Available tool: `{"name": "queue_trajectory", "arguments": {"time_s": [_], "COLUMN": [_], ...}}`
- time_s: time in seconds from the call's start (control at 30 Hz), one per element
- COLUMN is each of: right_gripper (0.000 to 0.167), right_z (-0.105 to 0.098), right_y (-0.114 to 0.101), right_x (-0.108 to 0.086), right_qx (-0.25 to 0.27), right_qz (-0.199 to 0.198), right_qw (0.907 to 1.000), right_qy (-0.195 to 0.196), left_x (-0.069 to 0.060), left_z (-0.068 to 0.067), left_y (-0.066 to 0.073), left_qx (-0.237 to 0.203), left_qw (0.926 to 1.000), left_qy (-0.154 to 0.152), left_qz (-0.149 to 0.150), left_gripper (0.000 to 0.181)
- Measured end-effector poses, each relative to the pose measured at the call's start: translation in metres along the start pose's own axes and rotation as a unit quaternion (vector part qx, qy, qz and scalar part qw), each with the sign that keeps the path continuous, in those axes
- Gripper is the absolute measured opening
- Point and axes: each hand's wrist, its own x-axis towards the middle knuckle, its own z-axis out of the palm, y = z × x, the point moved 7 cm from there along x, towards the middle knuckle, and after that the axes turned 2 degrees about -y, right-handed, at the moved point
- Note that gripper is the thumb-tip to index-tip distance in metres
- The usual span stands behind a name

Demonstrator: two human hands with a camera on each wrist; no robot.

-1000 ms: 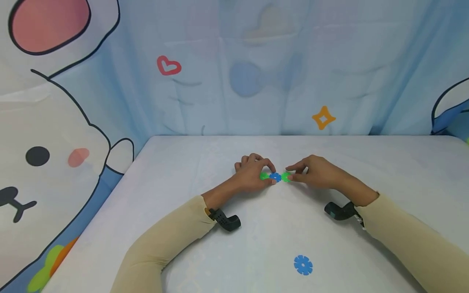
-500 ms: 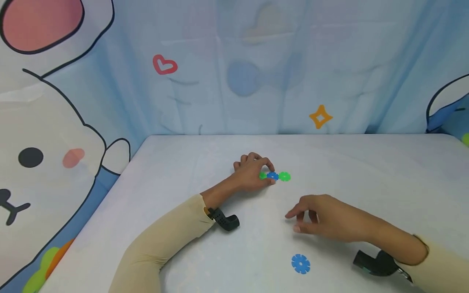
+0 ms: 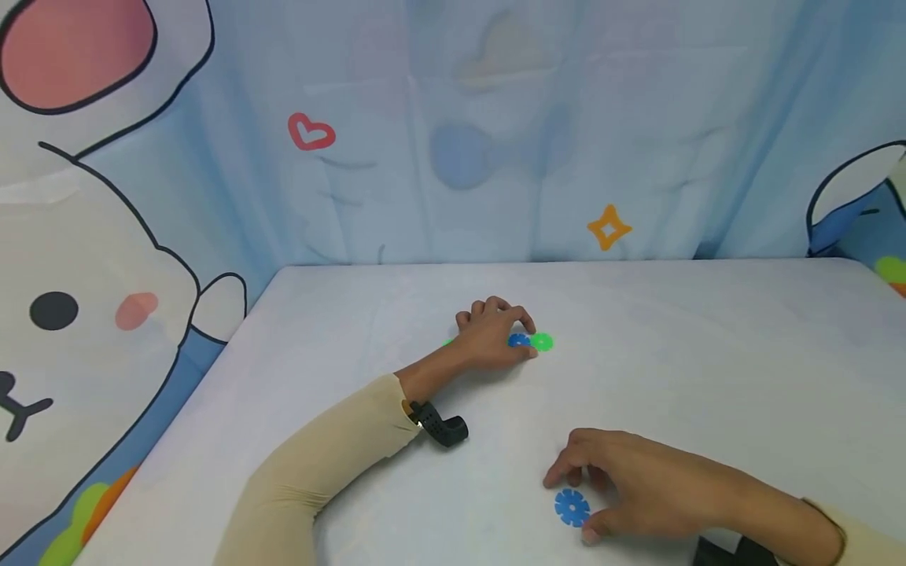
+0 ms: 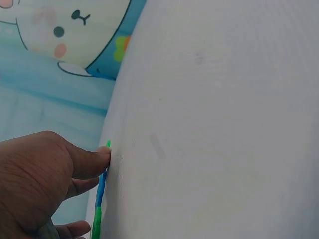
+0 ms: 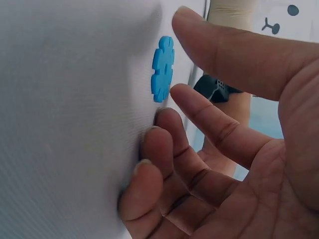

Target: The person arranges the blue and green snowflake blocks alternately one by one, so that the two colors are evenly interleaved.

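Note:
A row of joined green and blue notched plastic discs lies at the back middle of the table. My left hand [image 3: 491, 339] holds it, thumb and index finger at opposite edges of the blue disc [image 3: 519, 340]. A green disc [image 3: 542, 342] sticks out on the right, and a sliver of green [image 3: 447, 343] shows left of the hand; the stretch between is hidden. Nearer the front, my right hand [image 3: 644, 487] spreads thumb and index finger around a loose blue notched disc [image 3: 572, 508]. In the right wrist view, the thumb is apart from this disc [image 5: 163, 69].
A white cloth covers the table [image 3: 382, 314]. Behind it hangs a blue curtain [image 3: 382, 204] with cartoon prints. Each wrist wears a black camera, the left camera [image 3: 444, 428] close to the tabletop.
My right hand has left the row's right end and come forward to the loose blue disc. My left hand has shifted slightly right along the row.

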Motion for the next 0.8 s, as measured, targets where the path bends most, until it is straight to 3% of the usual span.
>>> {"name": "queue_trajectory", "arguments": {"time_s": [0.43,0.67,0.8], "right_gripper": [0.037,0.028,0.028], "right_z": [-0.0011,-0.0037,-0.0034], "right_y": [0.0008,-0.0009,-0.0014], "right_x": [0.0028,0.0026,0.0020], "right_qx": [-0.006,0.004,-0.003], "right_qz": [-0.037,-0.084,-0.090], "right_qw": [0.9990,0.9956,0.9950], "right_qy": [0.026,0.040,0.042], "left_x": [0.0006,-0.0010,-0.0013], "left_z": [0.0036,0.0035,0.0034], "left_y": [0.0038,0.0054,0.0061], "left_qx": [-0.006,-0.001,-0.002], "left_qw": [1.0000,0.9999,0.9999], "left_qy": [0.006,0.010,0.016], "left_qz": [-0.001,-0.001,0.002], "left_gripper": [0.032,0.031,0.029]}}
